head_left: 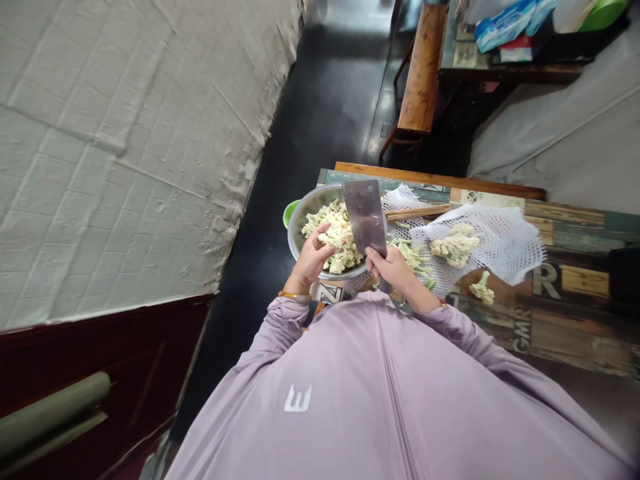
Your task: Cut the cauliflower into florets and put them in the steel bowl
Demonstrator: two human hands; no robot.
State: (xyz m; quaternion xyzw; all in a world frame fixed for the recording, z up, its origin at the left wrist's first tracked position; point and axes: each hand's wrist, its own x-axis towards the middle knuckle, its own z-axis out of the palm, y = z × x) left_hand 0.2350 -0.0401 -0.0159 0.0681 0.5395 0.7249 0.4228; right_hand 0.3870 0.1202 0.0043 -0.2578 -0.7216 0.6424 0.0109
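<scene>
My right hand (390,267) is wrapped round the handle of a cleaver (367,215). Its broad dark blade points away from me over the right side of a metal bowl (296,241). Cut cauliflower florets (346,259) fill much of that bowl. Above its near left part, my left hand (311,259) pinches a cauliflower floret (327,238) between thumb and fingers. Trimmed cauliflower stems (413,257) lie to the right of the bowl, close to my right hand. A larger cauliflower piece (456,245) rests on white netting (507,240), and a loose floret (482,291) sits on the table.
Thin brown sticks (420,212) lie across the netting on the patchwork table (580,313). Something green (290,215) shows behind the bowl's left rim. Left of the table are dark floor (320,100) and a white wall (130,147). A wooden bench (423,73) stands beyond.
</scene>
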